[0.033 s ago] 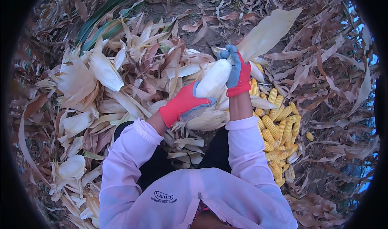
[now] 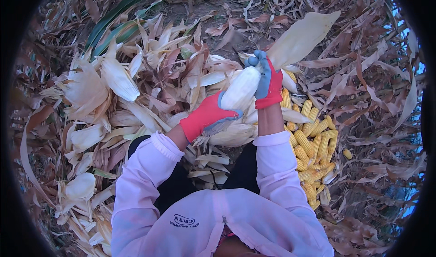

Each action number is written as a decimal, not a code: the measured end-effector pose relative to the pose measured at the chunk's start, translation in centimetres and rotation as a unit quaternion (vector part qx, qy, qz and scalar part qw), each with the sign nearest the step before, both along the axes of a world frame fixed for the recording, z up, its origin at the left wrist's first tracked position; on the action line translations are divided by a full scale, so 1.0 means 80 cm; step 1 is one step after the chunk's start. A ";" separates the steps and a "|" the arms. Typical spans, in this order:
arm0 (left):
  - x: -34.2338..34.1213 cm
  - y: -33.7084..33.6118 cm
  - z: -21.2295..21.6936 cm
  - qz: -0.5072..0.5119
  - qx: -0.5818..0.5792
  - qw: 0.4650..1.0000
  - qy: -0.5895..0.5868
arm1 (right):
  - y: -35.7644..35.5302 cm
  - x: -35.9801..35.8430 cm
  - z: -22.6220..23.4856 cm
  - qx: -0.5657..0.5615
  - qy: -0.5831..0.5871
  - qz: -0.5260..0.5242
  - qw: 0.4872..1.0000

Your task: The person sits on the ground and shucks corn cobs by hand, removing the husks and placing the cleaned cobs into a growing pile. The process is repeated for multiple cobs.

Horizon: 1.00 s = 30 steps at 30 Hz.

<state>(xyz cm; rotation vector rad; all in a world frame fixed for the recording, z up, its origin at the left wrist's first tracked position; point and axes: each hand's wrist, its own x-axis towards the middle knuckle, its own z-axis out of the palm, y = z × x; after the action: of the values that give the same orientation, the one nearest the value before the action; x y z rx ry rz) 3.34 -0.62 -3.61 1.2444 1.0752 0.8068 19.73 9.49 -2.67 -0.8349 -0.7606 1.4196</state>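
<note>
A corn ear wrapped in pale husk [image 2: 241, 86] lies slanted between my two hands. My left hand [image 2: 208, 117], in a red and grey-blue work glove, is closed round its lower end, thumb along the near side. At the upper end, the gloved fingers of my right hand [image 2: 270, 81] are curled tight on the husk. A broad dry husk leaf [image 2: 303, 38] sticks out past that hand to the upper right. What lies inside the right fingers is partly hidden. Below the ear, another husk-covered ear [image 2: 234, 135] rests near my knees.
Bare yellow corn ears [image 2: 313, 143] are heaped to the right of my right forearm, with one small piece [image 2: 347, 154] apart. Loose husks and husked-over ears [image 2: 119, 80] spread across the left. Dry stalks and leaves [image 2: 377, 84] cover the ground at right; green leaves [image 2: 120, 18] lie at far left.
</note>
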 end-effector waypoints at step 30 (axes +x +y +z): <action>0.005 -0.007 0.038 -0.036 -0.191 0.892 -0.409 | 0.047 0.067 -0.025 -0.145 0.437 -0.230 0.857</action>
<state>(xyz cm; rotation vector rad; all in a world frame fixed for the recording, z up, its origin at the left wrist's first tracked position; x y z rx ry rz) 3.78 -1.22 -0.53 0.5012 0.4498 0.8865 25.12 13.27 -4.65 -0.4499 0.3460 1.2913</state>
